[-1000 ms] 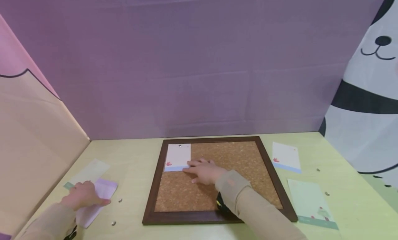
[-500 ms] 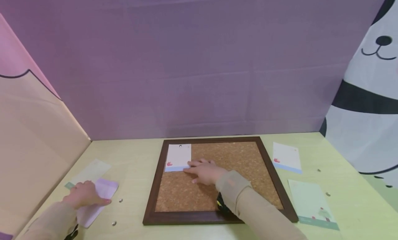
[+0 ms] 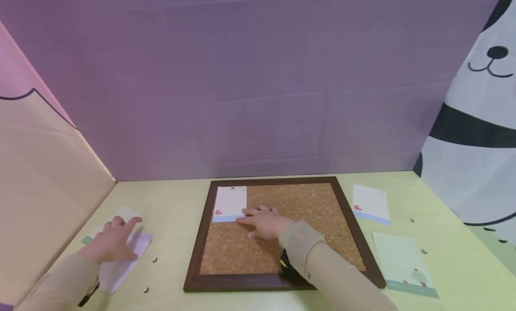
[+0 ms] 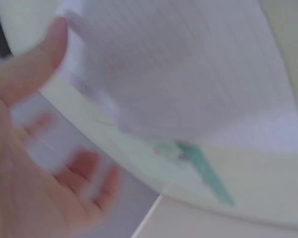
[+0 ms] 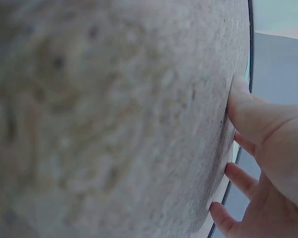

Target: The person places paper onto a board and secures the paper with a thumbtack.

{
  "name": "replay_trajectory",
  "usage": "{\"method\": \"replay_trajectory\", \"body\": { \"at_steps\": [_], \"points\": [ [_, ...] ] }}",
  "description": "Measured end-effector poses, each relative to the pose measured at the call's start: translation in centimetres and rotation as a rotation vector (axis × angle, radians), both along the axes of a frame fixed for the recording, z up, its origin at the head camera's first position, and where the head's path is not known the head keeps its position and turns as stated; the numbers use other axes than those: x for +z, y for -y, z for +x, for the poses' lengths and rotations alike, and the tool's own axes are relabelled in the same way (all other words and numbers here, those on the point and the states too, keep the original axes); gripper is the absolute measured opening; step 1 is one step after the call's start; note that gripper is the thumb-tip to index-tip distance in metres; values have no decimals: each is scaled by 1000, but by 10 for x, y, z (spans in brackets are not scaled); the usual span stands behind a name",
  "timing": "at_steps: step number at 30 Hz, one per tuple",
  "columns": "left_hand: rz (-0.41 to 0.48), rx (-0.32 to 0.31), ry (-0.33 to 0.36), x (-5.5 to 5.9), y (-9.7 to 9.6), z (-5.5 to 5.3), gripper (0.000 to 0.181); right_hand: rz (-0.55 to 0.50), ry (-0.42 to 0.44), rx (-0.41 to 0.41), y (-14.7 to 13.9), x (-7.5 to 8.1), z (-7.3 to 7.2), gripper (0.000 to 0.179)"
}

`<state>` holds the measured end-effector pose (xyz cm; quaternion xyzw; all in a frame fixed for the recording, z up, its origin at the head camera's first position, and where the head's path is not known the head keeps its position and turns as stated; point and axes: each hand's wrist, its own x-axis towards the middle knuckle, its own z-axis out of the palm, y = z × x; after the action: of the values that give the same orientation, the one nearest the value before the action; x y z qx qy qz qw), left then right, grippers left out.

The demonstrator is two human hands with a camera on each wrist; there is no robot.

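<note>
In the head view, my right hand (image 3: 266, 223) rests with fingers spread on the cork board (image 3: 306, 208), fingertips at the lower right corner of a white note (image 3: 230, 202). A silver pushpin (image 3: 232, 188) sits at that note's top edge. In the right wrist view, extended fingers touch the cork surface (image 5: 154, 114). My left hand (image 3: 109, 244) hovers over a purple sheet (image 3: 121, 273), thumb and fingers apart. The left wrist view shows this lined sheet (image 4: 188, 64) beside my thumb, my other fingers blurred. A pale note with a green strip (image 4: 206, 173) lies partly beneath it.
To the right of the board lie another white note (image 3: 370, 203) and a pale green note (image 3: 403, 259). Silver pushpins stand on both sides, including one pushpin (image 3: 155, 260) near the purple sheet. Purple cloth (image 3: 258, 87) hangs behind the table.
My left hand has spread its thumb and index finger apart, with the index finger now pointing up and away over the purple sheet. My right hand stays in place on the board.
</note>
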<state>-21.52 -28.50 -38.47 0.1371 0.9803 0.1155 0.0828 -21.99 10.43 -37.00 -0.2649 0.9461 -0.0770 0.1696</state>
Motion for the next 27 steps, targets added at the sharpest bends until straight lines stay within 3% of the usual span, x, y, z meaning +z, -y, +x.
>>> {"method": "replay_trajectory", "body": {
  "at_steps": [4,7,15,27],
  "points": [
    [-25,-218,-95,-1,-7,0,82,-1,-1,1,0,0,0,52],
    [-42,-279,-109,0,-10,1,73,1,-1,2,1,1,0,52],
    [-67,-281,-100,2,-10,-2,59,0,-7,4,1,-1,-1,52],
    [-68,-281,-142,-4,-5,-7,55,4,-3,-1,1,-1,0,52]
  ]
}}
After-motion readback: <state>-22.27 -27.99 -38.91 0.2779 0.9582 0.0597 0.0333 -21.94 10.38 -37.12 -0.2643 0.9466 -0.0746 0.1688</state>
